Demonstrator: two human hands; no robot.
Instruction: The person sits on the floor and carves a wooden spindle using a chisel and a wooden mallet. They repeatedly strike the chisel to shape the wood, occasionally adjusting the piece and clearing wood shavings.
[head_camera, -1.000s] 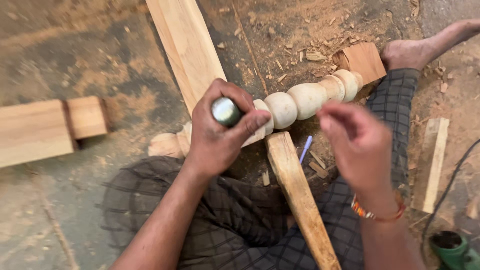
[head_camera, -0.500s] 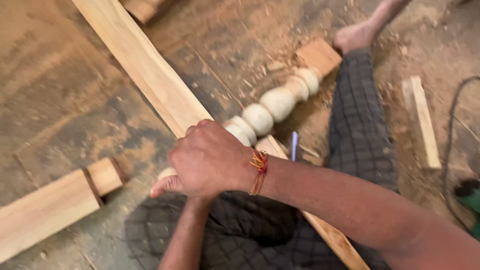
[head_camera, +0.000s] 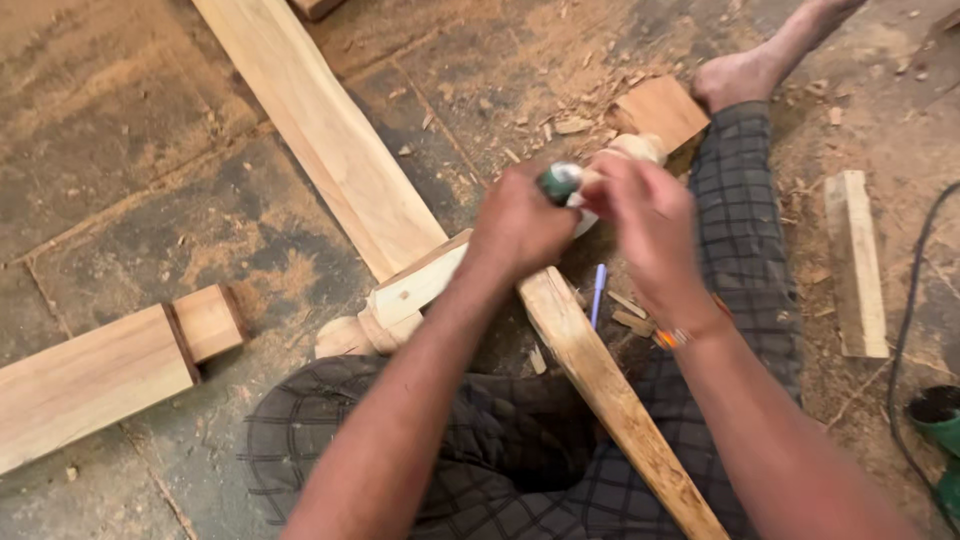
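Bare sawdust-strewn floor lies open left of the long plank, which walls off that side. Both hands crowd the turned wooden piece; a wooden stick slants beneath them, between the knees. A short block and a black cable hem the right; a jointed beam blocks the lower left.

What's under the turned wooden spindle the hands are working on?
A long wooden stick crosses beneath the turned spindle, above the checked cloth. Both hands cover its middle, hiding what lies there.
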